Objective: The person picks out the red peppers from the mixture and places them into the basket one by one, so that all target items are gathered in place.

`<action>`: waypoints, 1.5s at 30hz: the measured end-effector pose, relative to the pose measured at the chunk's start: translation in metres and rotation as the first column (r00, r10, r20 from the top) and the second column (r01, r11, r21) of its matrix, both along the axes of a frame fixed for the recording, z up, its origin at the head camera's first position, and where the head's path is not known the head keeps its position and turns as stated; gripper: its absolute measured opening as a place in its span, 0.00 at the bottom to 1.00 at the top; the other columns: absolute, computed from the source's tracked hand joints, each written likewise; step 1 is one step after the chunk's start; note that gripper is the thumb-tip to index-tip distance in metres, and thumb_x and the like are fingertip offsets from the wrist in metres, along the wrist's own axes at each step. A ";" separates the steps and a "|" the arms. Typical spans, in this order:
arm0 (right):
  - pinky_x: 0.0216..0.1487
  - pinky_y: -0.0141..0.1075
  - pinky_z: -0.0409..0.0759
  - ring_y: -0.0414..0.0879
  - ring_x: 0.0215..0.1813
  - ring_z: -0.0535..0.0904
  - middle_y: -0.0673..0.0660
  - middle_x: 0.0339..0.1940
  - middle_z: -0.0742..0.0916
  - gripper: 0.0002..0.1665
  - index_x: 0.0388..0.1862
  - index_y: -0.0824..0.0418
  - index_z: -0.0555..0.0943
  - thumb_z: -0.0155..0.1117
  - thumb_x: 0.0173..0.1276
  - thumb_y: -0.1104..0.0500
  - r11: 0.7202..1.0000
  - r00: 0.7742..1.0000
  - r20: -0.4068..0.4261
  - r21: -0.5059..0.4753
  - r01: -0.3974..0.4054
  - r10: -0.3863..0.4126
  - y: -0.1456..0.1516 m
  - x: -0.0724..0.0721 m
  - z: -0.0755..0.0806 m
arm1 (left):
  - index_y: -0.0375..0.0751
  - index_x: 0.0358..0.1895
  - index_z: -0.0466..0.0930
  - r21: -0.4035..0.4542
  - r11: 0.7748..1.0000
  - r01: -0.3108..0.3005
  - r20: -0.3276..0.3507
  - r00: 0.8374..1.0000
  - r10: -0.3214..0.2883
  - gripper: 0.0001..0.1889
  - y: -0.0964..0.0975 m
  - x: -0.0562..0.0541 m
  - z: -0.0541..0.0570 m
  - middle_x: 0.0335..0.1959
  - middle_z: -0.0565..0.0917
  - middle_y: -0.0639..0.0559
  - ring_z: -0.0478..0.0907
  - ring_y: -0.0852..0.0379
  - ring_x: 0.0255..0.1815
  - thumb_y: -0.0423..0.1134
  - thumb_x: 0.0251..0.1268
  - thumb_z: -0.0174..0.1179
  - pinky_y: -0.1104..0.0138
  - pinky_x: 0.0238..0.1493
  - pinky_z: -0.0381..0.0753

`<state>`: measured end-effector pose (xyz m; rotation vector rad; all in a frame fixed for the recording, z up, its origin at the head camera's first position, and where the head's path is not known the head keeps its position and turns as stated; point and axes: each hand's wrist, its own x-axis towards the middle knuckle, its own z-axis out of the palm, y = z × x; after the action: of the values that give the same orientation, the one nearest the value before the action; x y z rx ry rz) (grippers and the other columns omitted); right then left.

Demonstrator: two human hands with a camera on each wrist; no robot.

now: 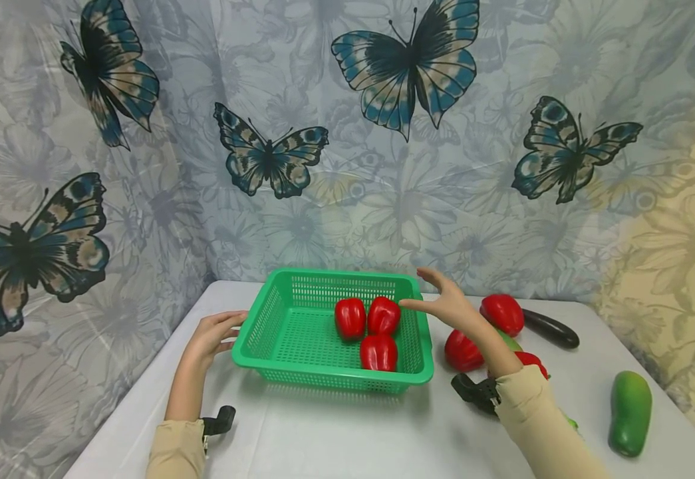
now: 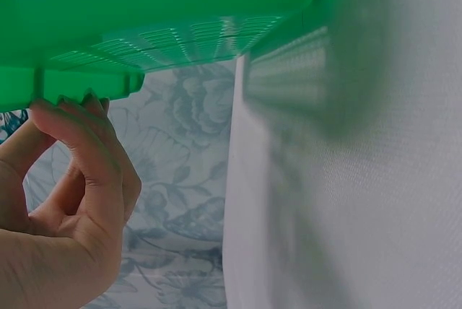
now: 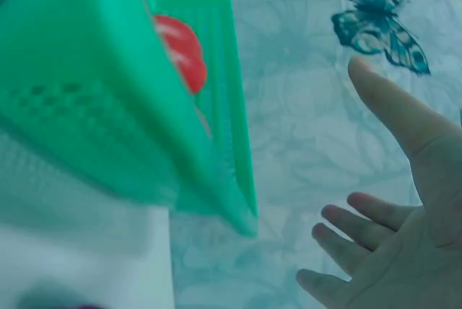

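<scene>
A green plastic basket [image 1: 323,380] stands on the table with three red bell peppers [image 1: 350,318] grouped toward its right side. At its left end my left hand [image 1: 211,336] holds the rim, with bent fingers [image 2: 108,157] and their tips right at the edge in the left wrist view. My right hand [image 1: 445,303] is above the basket's right end, thumb and fingers spread apart with nothing between them. In the right wrist view that hand [image 3: 404,244] appears apart from the basket wall [image 3: 130,107], palm visible.
More red peppers [image 1: 501,314] lie right of the basket, partly behind my right forearm. Beside them is a dark eggplant [image 1: 551,328]. A long green vegetable [image 1: 630,414] rests near the table's right edge. A butterfly-print curtain [image 1: 377,219] hangs behind the table.
</scene>
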<state>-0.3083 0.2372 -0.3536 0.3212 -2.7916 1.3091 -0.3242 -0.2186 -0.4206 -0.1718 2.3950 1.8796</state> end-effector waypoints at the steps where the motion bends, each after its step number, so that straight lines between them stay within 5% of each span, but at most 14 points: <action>1: 0.71 0.65 0.60 0.65 0.78 0.53 0.63 0.78 0.63 0.56 0.78 0.61 0.54 0.71 0.60 0.41 1.000 1.000 0.004 -0.002 0.007 -0.007 0.004 0.002 0.000 | 0.34 0.64 0.74 -0.003 1.000 -0.001 -0.002 1.000 0.001 0.28 0.000 0.000 0.000 0.40 0.83 0.61 0.82 0.63 0.39 0.50 0.69 0.59 0.64 0.46 0.84; 27: 0.62 0.69 0.69 0.70 0.72 0.57 0.70 0.74 0.63 0.59 0.77 0.64 0.53 0.70 0.59 0.38 0.974 0.976 0.061 0.102 0.203 -0.210 0.068 0.046 -0.048 | 0.33 0.64 0.74 0.005 1.000 0.000 -0.010 1.000 0.000 0.27 0.001 0.001 0.001 0.40 0.84 0.60 0.82 0.62 0.39 0.48 0.70 0.59 0.63 0.47 0.84; 45: 0.55 0.62 0.79 0.73 0.64 0.65 0.77 0.67 0.68 0.60 0.74 0.70 0.55 0.77 0.53 0.46 0.940 0.948 0.103 0.197 0.278 -0.302 0.070 0.048 -0.068 | 0.34 0.63 0.75 0.005 1.000 -0.003 -0.009 1.000 0.003 0.26 0.001 0.001 0.002 0.42 0.84 0.58 0.83 0.60 0.40 0.48 0.70 0.58 0.66 0.44 0.85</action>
<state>-0.2607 0.3073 -0.4217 -0.1777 -2.9255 1.0511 -0.3228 -0.2180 -0.4186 -0.1673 2.3973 1.8913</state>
